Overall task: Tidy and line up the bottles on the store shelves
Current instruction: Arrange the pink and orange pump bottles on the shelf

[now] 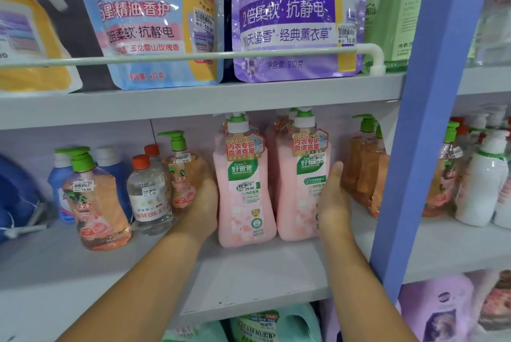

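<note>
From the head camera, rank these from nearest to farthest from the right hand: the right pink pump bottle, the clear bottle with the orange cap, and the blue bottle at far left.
1. Right pink pump bottle: touching the right hand, on its left.
2. Clear bottle with the orange cap: farther left, beyond the left hand.
3. Blue bottle: farthest left, behind an orange pump bottle.

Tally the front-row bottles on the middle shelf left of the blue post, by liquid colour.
Pink opaque pump bottles: 2
Peach clear pump bottles: 2
Colourless bottles with orange caps: 1
Amber pump bottles: 1
Total: 6; others behind are partly hidden.
</note>
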